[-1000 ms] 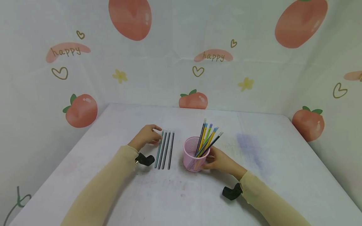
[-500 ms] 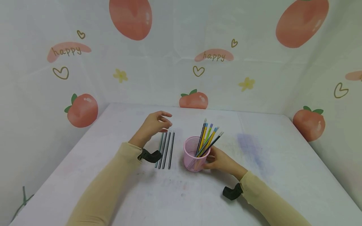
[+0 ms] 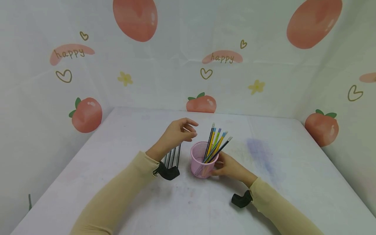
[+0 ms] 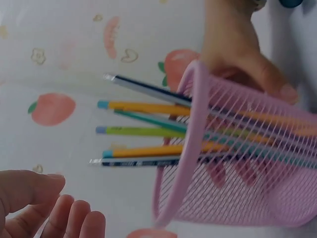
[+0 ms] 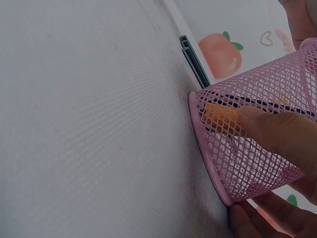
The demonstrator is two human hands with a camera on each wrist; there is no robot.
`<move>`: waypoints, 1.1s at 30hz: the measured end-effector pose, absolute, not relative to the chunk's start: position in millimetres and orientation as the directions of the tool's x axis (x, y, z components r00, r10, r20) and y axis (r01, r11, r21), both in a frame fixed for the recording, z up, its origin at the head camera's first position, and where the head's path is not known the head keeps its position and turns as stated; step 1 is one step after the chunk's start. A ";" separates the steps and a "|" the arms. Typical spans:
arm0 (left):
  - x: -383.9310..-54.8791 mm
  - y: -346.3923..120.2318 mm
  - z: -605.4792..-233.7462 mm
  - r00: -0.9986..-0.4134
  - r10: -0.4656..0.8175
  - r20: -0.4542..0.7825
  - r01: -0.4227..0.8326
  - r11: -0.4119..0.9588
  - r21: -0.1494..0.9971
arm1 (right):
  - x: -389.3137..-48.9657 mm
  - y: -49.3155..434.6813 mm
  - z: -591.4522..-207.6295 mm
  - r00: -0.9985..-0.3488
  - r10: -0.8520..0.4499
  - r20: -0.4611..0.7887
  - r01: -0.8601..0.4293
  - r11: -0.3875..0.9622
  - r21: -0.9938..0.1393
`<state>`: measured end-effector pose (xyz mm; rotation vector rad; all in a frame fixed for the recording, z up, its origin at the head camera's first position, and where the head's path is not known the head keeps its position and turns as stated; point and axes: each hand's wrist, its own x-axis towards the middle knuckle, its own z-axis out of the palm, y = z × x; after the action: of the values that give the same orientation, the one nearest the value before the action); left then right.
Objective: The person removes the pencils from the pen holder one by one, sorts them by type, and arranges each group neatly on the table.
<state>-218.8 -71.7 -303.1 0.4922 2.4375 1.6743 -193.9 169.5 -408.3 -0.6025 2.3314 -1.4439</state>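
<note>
A pink mesh pencil cup [image 3: 197, 168] stands upright on the table, with several pencils [image 4: 148, 132] leaning inside it. My right hand [image 3: 233, 169] grips the cup from its right side, its thumb [image 5: 277, 131] against the mesh in the right wrist view. Up and left of the cup's rim, my left hand [image 3: 177, 132] hovers with nothing in it. Its fingers are loosely bent and apart from the pencil ends in the left wrist view. Several dark pencils [image 3: 179, 156] lie side by side on the table under the left wrist, partly hidden by it.
The white table [image 3: 264, 209] carries a faint purple stain [image 3: 259, 155] to the right of the cup. A white backdrop [image 3: 164, 81] printed with fruit and hearts rises behind and at both sides. Black wrist mounts [image 3: 168, 172] stick out below both wrists.
My left hand has lifted off the row of dark pencils and moved right, toward the cup. The right hand and the cup have stayed in place.
</note>
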 end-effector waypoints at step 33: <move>-204.2 -19.7 -324.2 -0.866 0.500 0.019 0.305 0.498 0.812 | -192.6 171.6 -408.1 -0.835 -0.550 -0.017 -0.227 0.372 -0.900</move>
<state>-204.2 -19.7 -324.2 0.6895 2.5221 1.3016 -192.6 171.6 -408.1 -0.6831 2.3229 -1.4483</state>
